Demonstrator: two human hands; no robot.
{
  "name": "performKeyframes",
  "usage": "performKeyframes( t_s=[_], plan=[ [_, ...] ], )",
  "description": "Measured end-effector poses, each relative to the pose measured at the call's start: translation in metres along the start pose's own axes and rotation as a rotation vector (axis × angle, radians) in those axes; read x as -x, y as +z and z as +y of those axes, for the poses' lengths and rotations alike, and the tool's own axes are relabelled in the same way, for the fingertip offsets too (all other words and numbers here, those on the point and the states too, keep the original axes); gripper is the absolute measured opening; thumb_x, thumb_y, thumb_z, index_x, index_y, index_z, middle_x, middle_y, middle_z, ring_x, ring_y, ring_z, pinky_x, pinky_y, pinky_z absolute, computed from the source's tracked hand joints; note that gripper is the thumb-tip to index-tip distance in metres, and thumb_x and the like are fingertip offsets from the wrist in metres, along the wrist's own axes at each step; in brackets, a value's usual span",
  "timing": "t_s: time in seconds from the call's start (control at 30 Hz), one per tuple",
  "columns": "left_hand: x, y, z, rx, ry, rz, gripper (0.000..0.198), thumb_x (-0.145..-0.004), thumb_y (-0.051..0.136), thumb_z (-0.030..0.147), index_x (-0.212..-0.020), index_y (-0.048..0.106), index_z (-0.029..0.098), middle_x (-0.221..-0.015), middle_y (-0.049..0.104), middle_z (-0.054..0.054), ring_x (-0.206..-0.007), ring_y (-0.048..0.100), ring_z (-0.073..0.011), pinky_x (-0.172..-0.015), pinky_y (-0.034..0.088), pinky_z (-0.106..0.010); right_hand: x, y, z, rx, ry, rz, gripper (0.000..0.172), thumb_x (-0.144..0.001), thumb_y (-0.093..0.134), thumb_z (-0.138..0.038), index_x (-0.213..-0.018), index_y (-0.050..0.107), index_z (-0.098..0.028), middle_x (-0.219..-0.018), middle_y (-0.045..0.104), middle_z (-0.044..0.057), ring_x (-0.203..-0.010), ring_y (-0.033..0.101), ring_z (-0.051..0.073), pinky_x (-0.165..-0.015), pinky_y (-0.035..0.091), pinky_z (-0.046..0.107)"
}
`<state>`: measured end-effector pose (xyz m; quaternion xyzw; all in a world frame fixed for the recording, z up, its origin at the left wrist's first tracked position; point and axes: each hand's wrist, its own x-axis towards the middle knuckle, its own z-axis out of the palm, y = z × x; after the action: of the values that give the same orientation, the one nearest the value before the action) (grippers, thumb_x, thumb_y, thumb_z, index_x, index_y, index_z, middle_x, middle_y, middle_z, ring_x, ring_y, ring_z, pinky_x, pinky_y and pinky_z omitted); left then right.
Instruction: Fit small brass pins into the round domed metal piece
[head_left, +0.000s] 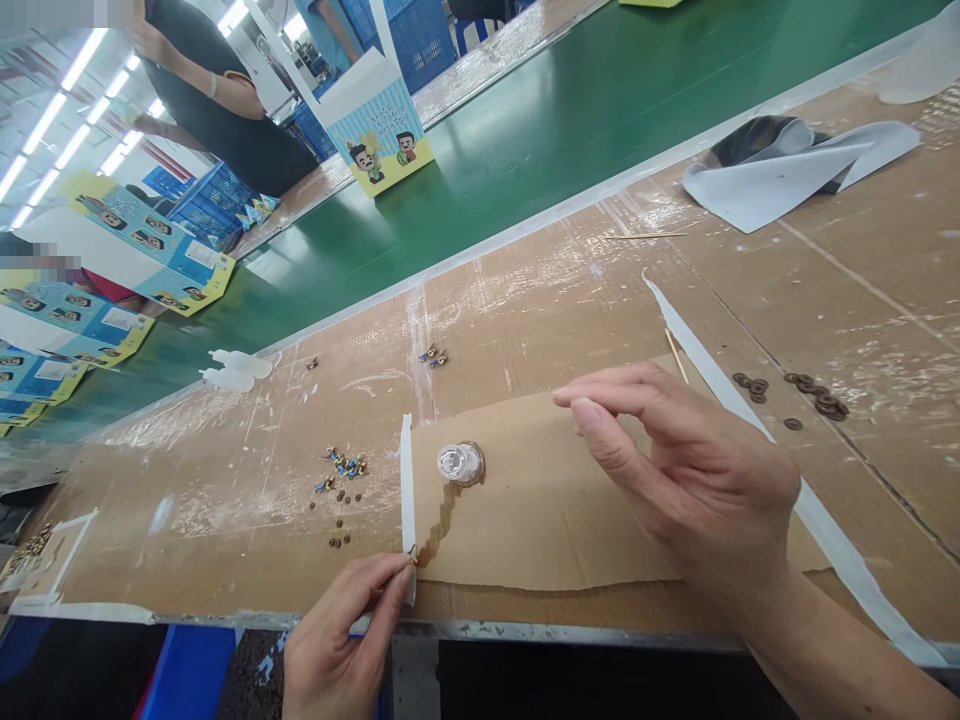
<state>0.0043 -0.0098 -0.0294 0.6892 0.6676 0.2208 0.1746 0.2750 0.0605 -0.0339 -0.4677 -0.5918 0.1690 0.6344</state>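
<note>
My left hand (345, 630) is at the near edge of the table, thumb and forefinger pinched on a small metal piece (412, 559). Its exact kind is too small to make out. My right hand (682, 470) hovers over the right part of a brown cardboard sheet (555, 500). Its thumb and forefinger are drawn close together, with nothing visible between them. A small clear cup (460, 464) stands on the sheet, and a dark wet-looking streak (442, 525) runs from it toward my left hand.
Small blue-and-gold pieces (346, 464) and brown discs (338, 541) lie left of the sheet; more discs (817, 393) lie right. A thin wooden stick (676, 355) is beside white tape (705, 350). Beyond runs a green conveyor belt (525, 180) carrying printed boxes (379, 130). A person (225, 110) stands across it.
</note>
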Motion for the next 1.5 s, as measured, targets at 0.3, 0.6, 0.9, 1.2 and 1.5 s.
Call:
performKeyframes(
  t_s=[0.3, 0.6, 0.9, 1.2, 1.5],
  plan=[
    [-0.004, -0.002, -0.006, -0.095, 0.236, 0.046, 0.014, -0.081, 0.066, 0.018, -0.093, 0.069, 0.025, -0.088, 0.074, 0.002, -0.077, 0.07, -0.0095, -0.073, 0.054, -0.01, 0.001, -0.002, 0.001, -0.029, -0.014, 0.01, 0.012, -0.086, 0.06, -0.004, -0.089, 0.067, -0.014, -0.085, 0.065, 0.001, -0.079, 0.06, 0.011, -0.074, 0.047, 0.024],
    [-0.014, 0.0, -0.002, -0.178, 0.341, -0.028, 0.015, -0.084, 0.063, 0.014, -0.096, 0.066, 0.022, -0.089, 0.072, 0.0, -0.08, 0.069, -0.0088, -0.079, 0.052, -0.011, 0.0, 0.0, 0.003, -0.025, 0.005, 0.002, 0.01, -0.088, 0.06, -0.006, -0.089, 0.067, -0.013, -0.085, 0.065, 0.001, -0.08, 0.06, 0.011, -0.074, 0.047, 0.023],
    [-0.019, -0.002, 0.002, -0.168, 0.357, -0.083, 0.014, -0.084, 0.063, 0.015, -0.094, 0.065, 0.024, -0.087, 0.072, 0.003, -0.08, 0.069, -0.0074, -0.079, 0.051, -0.009, 0.0, -0.001, 0.002, -0.024, 0.001, 0.001, 0.012, -0.088, 0.059, -0.005, -0.089, 0.066, -0.014, -0.085, 0.065, 0.0, -0.08, 0.059, 0.01, -0.073, 0.047, 0.022],
    [-0.008, -0.002, -0.007, -0.171, 0.332, -0.042, 0.014, -0.084, 0.063, 0.015, -0.094, 0.066, 0.023, -0.09, 0.072, 0.001, -0.081, 0.069, -0.0095, -0.078, 0.051, -0.013, 0.001, -0.002, 0.003, -0.022, 0.0, -0.002, 0.013, -0.088, 0.06, -0.006, -0.091, 0.066, -0.017, -0.086, 0.065, -0.001, -0.08, 0.06, 0.01, -0.073, 0.047, 0.023],
    [0.002, 0.003, 0.003, 0.221, -0.164, 0.262, 0.01, -0.069, 0.076, 0.029, -0.078, 0.076, 0.025, -0.074, 0.073, 0.001, -0.067, 0.065, -0.0118, -0.067, 0.051, -0.018, 0.003, -0.001, 0.003, -0.005, 0.006, 0.003, 0.013, -0.088, 0.059, -0.007, -0.09, 0.067, -0.017, -0.085, 0.064, -0.001, -0.079, 0.06, 0.011, -0.074, 0.046, 0.023]
  ],
)
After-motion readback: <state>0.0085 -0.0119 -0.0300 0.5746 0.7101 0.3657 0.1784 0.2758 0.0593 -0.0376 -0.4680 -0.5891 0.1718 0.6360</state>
